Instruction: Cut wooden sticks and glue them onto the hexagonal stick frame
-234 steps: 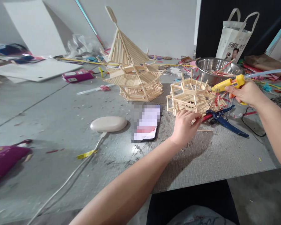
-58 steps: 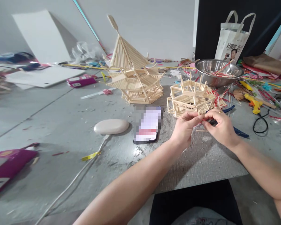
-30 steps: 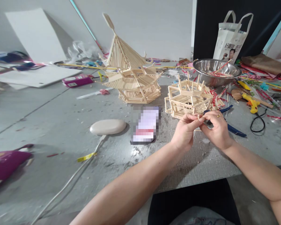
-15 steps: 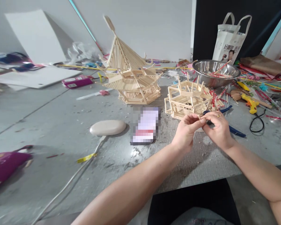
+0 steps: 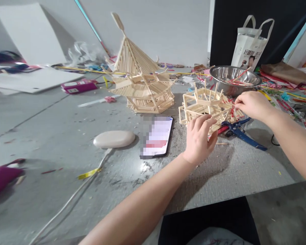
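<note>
My left hand [image 5: 200,137] is open, its fingers apart, just in front of the small stick frame [image 5: 206,102] with several upright pegs. My right hand [image 5: 255,105] has its fingertips pinched together at a pile of wooden sticks with red-and-white wrapping [image 5: 235,112], right of that frame; whatever lies between the fingertips is too small to make out. Below it lies a blue-handled cutter [image 5: 244,135] with red near its head. A short loose stick [image 5: 222,143] rests near the left hand. Behind stands a taller stick pagoda [image 5: 142,81] with a pointed roof.
A phone [image 5: 158,137] lies left of my left hand, beside a pale oval device [image 5: 114,139] on a white cable. A steel bowl [image 5: 236,80] holding sticks stands at the back right, with a white bag [image 5: 250,47] behind. Purple packs [image 5: 79,86] lie leftward.
My hands, which were together at a small stick, have parted. The right one has moved right and away to the stick pile; the left has opened. The cutter is now more exposed.
</note>
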Demonstrator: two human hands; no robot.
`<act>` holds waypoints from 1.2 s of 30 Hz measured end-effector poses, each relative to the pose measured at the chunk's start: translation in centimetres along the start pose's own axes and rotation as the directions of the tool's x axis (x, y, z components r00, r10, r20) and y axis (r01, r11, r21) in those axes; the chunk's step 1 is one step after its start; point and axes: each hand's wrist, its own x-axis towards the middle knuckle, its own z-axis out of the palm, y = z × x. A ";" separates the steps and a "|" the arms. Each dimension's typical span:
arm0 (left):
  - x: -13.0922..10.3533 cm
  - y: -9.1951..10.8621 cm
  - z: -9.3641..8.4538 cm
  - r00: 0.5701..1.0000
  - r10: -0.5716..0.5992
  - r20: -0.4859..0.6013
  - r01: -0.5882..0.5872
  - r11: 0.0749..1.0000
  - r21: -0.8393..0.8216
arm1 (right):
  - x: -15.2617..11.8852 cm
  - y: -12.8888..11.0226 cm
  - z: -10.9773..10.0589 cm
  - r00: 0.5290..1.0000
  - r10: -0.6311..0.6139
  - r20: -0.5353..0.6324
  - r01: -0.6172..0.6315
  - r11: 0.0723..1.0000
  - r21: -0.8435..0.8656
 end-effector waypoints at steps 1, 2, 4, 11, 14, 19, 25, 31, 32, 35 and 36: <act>0.0 -0.3 0.1 0.999 0.037 0.013 -0.037 0.998 0.055 | 0.5 0.0 0.0 1.000 -0.001 0.023 0.002 0.999 -0.038; -0.1 -0.6 0.2 0.998 0.061 0.028 -0.064 0.993 0.096 | 1.0 -0.1 0.0 0.999 0.000 0.042 0.003 0.998 -0.067; -0.1 -1.1 0.5 0.994 0.089 0.057 -0.096 0.984 0.150 | 1.9 -0.3 0.0 0.997 -0.001 0.075 0.009 0.995 -0.103; 0.1 -1.7 0.5 0.984 0.106 0.146 -0.139 0.962 0.234 | 4.6 -0.2 1.0 0.991 -0.026 0.128 0.046 0.986 -0.160; 0.2 -1.6 0.3 0.983 0.100 0.152 -0.135 0.960 0.243 | 5.4 0.4 1.8 0.992 -0.068 0.104 0.085 0.984 -0.160; 0.3 -1.5 0.3 0.984 0.091 0.155 -0.126 0.964 0.234 | 5.6 0.4 1.9 0.991 -0.056 0.119 0.065 0.995 -0.073; 0.2 -1.7 0.4 0.984 0.089 0.154 -0.124 0.965 0.232 | 5.1 -0.6 1.2 0.987 -0.008 0.158 0.036 0.984 -0.172; 0.2 -1.6 0.4 0.983 0.090 0.157 -0.125 0.966 0.227 | 4.9 -1.3 1.0 0.991 -0.002 0.132 0.030 0.977 -0.209; 0.2 -1.6 0.4 0.984 0.089 0.157 -0.124 0.966 0.228 | 4.9 -1.5 0.8 0.988 0.030 0.149 0.002 0.977 -0.212; 0.2 -1.6 0.3 0.984 0.102 0.148 -0.136 0.962 0.236 | 4.7 -2.3 0.3 0.976 0.094 0.197 -0.054 0.979 -0.199; 0.2 -1.6 0.3 0.984 0.109 0.143 -0.141 0.960 0.241 | 4.7 -2.4 0.1 0.973 0.102 0.206 -0.063 0.980 -0.188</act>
